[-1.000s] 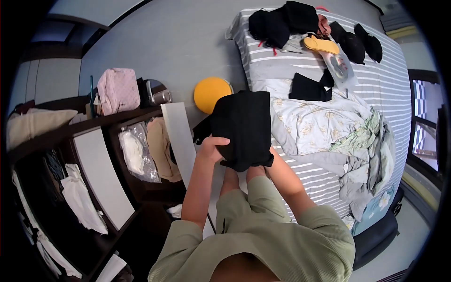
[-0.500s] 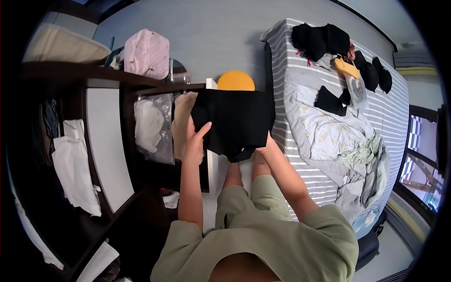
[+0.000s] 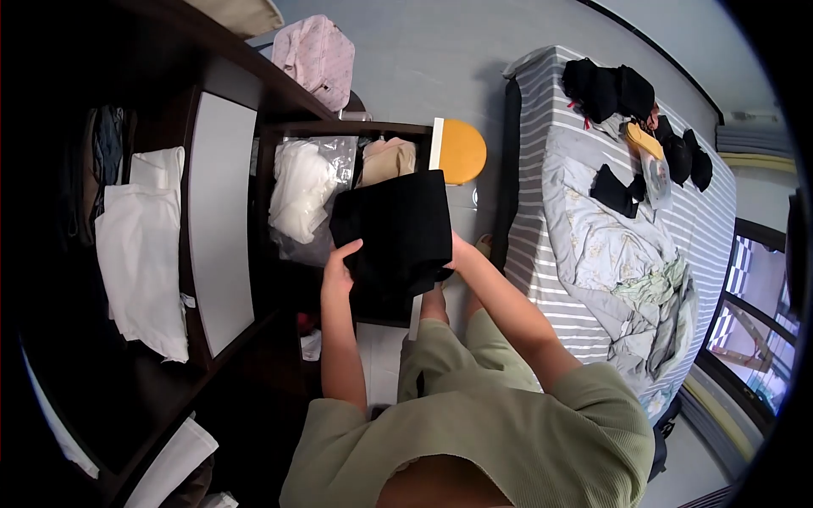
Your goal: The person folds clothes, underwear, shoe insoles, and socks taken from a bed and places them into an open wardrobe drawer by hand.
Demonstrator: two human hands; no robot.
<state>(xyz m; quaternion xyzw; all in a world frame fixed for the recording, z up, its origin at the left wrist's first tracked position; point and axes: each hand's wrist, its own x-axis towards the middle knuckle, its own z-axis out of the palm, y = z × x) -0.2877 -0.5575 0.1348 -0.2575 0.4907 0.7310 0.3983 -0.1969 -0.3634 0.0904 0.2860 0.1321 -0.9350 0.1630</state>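
A folded black cloth garment (image 3: 394, 229) is held between my two hands, over the open drawer (image 3: 279, 129). My left hand (image 3: 340, 264) grips its left edge, with the thumb on top. On the other side my right hand (image 3: 457, 252) holds the lower right edge, its fingers mostly hidden beneath the fabric. Just beyond the garment, in the drawer, lie a clear plastic bag with white cloth (image 3: 301, 188) and a folded beige cloth (image 3: 388, 161). What kind of garment the black one is, I cannot tell.
A yellow round stool (image 3: 462, 152) stands beyond the drawer front. To the right is a bed (image 3: 529, 203) with a rumpled quilt (image 3: 593, 220) and several black items (image 3: 605, 89). White trousers (image 3: 148, 254) hang in the wardrobe at left. A pink bag (image 3: 313, 61) sits on the cabinet.
My hands have brought the black garment left, from near the drawer's front edge to over its inside. The view has turned, and more of the drawer's contents shows.
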